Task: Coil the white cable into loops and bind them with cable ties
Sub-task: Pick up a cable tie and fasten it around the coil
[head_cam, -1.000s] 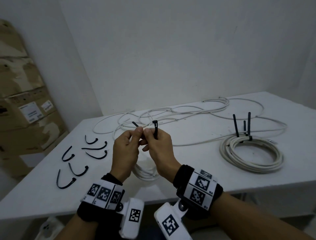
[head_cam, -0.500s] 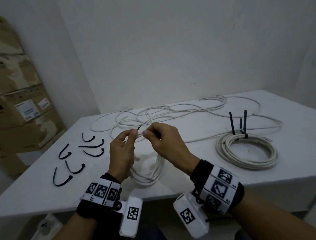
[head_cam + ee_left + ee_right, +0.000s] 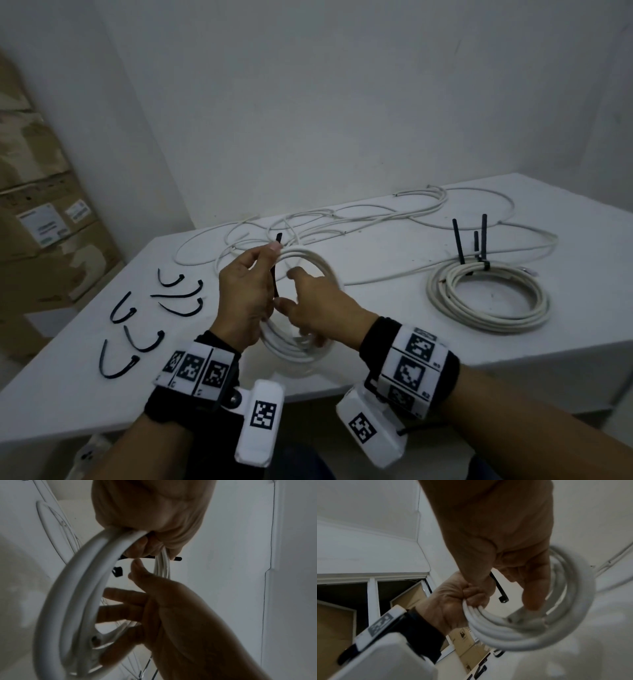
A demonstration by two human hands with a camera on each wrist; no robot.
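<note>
A small coil of white cable stands tilted up off the white table. My left hand grips its left side, seen as a fist round the loops and in the right wrist view. The same hand pinches a black cable tie between thumb and forefinger; the tie's head hangs free inside the loop. My right hand reaches through the coil with fingers spread and fairly straight, touching the loops.
A second coil lies at the right, bound with black ties that stick up. Loose white cable sprawls across the back of the table. Several spare black ties lie at the left. Cardboard boxes stand beyond the left edge.
Both hands pinched the tie's ends before. The right hand has let go of the tie and moved into the coil, which the left hand has lifted up with the tie.
</note>
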